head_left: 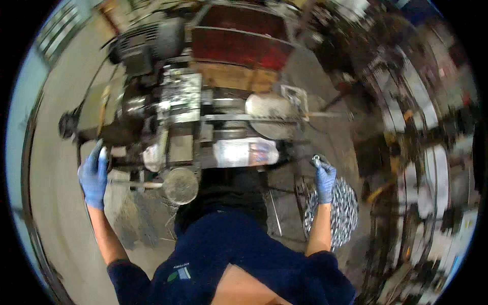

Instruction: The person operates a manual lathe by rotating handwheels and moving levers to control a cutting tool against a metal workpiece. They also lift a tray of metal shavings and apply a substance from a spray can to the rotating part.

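My right hand (325, 182), in a blue glove, is closed in a pinch on a small shiny metal piece (316, 158), perhaps a ring or link; blur hides its exact shape. Behind that wrist is a round heap of small silvery metal pieces (344, 213). My left hand (94, 178), also gloved in blue, is raised at the machine's left side. Its fingers stretch upward, nothing plainly between them, close to the machine's dark lower body. The machine (184, 99) stands in front of me, with a metal block, horizontal bars and a round metal disc (269, 113).
A motor (147, 43) sits at the machine's far left. A round-topped metal post (180, 186) juts toward me beside my lap. White printed wrapping (246, 152) covers a near bar. A red bin (241, 46) stands behind. Cluttered racks (406, 178) line the right.
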